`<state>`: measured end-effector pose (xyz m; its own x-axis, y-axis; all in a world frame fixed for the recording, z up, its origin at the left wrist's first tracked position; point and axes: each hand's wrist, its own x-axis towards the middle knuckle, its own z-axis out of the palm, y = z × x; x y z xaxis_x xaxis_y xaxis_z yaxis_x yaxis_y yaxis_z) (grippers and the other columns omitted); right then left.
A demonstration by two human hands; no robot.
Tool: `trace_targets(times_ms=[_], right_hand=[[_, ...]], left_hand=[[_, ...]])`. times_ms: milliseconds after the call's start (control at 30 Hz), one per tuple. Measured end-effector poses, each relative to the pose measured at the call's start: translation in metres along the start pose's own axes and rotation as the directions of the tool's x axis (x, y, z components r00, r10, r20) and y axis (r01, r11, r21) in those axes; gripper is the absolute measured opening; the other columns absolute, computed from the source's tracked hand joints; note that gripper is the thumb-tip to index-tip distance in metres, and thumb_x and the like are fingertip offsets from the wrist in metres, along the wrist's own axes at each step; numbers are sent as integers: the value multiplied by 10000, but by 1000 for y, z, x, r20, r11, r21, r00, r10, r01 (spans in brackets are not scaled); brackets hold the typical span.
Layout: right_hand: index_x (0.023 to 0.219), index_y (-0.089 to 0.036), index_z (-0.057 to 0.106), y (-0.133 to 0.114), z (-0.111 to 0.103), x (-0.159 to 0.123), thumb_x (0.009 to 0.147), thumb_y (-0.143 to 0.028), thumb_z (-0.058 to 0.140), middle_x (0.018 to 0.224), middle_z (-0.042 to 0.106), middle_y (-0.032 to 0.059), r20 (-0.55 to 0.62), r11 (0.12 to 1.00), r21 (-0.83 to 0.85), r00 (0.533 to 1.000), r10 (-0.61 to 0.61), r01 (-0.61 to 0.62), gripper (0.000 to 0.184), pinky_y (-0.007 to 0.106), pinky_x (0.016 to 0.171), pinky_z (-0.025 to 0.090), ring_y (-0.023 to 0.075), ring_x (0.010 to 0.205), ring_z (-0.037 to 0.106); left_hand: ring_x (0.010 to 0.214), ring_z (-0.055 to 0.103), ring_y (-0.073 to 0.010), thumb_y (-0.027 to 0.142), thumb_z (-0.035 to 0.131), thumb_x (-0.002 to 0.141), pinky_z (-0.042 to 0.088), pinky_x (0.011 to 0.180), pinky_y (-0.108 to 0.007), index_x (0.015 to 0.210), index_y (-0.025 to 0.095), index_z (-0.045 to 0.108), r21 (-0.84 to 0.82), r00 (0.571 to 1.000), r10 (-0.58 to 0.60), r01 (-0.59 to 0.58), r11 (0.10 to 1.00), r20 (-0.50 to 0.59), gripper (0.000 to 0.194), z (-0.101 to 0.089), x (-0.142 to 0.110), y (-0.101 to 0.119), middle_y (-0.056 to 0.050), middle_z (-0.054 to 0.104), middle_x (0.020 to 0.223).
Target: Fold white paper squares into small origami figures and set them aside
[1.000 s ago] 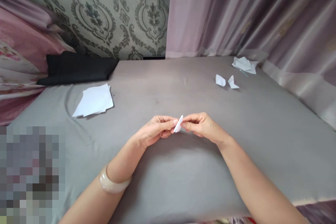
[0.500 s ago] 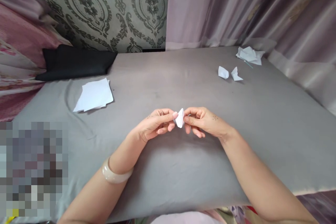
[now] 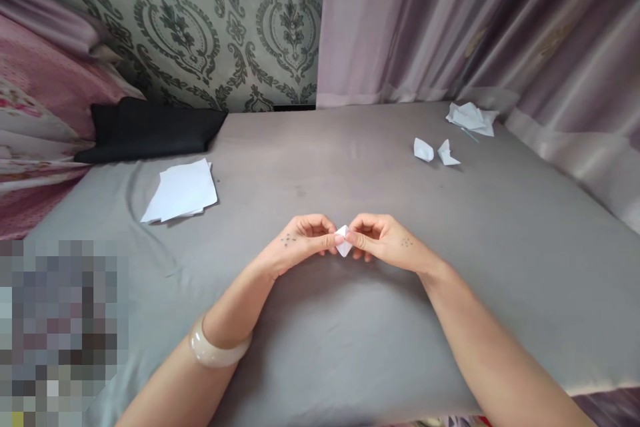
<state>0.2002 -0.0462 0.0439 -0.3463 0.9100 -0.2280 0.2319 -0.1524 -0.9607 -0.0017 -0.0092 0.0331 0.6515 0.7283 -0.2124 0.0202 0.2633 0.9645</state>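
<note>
A small piece of folded white paper (image 3: 344,249), roughly diamond-shaped, is held in the air over the grey cloth between both hands. My left hand (image 3: 306,237) pinches its left side, thumb on the near face and fingers curled behind. From the right, my right hand (image 3: 383,237) grips it the same way, and the two thumb tips almost meet at its middle. The fingers hide part of the paper. A pale bangle (image 3: 218,348) circles my left forearm.
On the grey cloth-covered table (image 3: 320,173), a stack of white paper sheets (image 3: 184,189) lies left. Two folded paper pieces, one rounded (image 3: 423,149) and one pointed (image 3: 447,153), stand right, before a paper pile (image 3: 472,119). Folded black cloth (image 3: 155,127) lies back left.
The folded paper has turned from nearly edge-on to show its face, and both thumbs have come together over its middle. The view tipped down slightly and back.
</note>
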Motion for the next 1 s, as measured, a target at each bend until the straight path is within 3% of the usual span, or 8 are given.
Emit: trace_targets(times_ms=[100, 233, 433, 600, 800, 900, 1000], right_hand=[[800, -200, 638, 4, 5, 4, 800, -420, 654, 802, 675, 20, -196, 988, -111, 972, -129, 109, 220, 261, 656, 505, 138, 722, 627], [762, -211, 645, 3, 11, 6, 797, -382, 665, 918, 667, 38, -332, 934, -190, 876, -351, 303, 176, 302, 762, 517, 160, 812, 629], [790, -227, 639, 1, 18, 3, 803, -370, 662, 922, 675, 40, -416, 912, -236, 813, -407, 335, 145, 321, 782, 536, 171, 806, 645], [837, -240, 609, 1, 22, 4, 816, -335, 657, 899, 680, 16, -443, 907, -227, 792, -420, 354, 108, 303, 794, 529, 162, 823, 651], [867, -254, 630, 1, 24, 3, 833, -362, 631, 869, 687, 6, -456, 905, -312, 791, -408, 288, 113, 310, 789, 522, 160, 794, 647], [888, -254, 641, 1, 25, 3, 812, -382, 650, 864, 691, 12, -475, 929, -259, 803, -360, 263, 149, 327, 811, 524, 168, 807, 651], [980, -251, 662, 2, 25, 6, 773, -405, 687, 941, 701, 23, -444, 965, -59, 860, -253, 254, 260, 344, 850, 527, 180, 876, 657]], left_hand=[[743, 607, -115, 296, 729, 743, 475, 715, -246, 775, 140, 641, -15, 982, 150, -153, 988, -112, 182, 3, 4, -5, -29, 676, 795], [802, 630, -149, 275, 743, 722, 500, 795, -298, 778, 149, 644, 32, 928, 294, -295, 955, -227, 170, 6, 5, -8, -44, 691, 859], [832, 647, -169, 267, 755, 708, 521, 808, -305, 805, 156, 644, 141, 862, 386, -359, 923, -328, 185, 12, 3, -7, -52, 696, 866], [827, 654, -154, 234, 760, 703, 525, 807, -293, 924, 170, 626, 53, 858, 355, -362, 931, -371, 266, 15, 4, -6, -32, 694, 866], [862, 641, -156, 283, 695, 774, 508, 819, -284, 928, 169, 682, 94, 908, 298, -283, 955, -296, 192, 13, 4, -3, -51, 689, 919], [799, 619, -140, 277, 688, 783, 495, 761, -258, 839, 179, 709, 222, 874, 393, -339, 914, -286, 115, 11, 4, -4, -37, 672, 845], [786, 605, -138, 240, 692, 781, 482, 748, -258, 837, 197, 722, 288, 813, 510, -436, 853, -280, 77, 10, 4, -6, -34, 668, 818]])
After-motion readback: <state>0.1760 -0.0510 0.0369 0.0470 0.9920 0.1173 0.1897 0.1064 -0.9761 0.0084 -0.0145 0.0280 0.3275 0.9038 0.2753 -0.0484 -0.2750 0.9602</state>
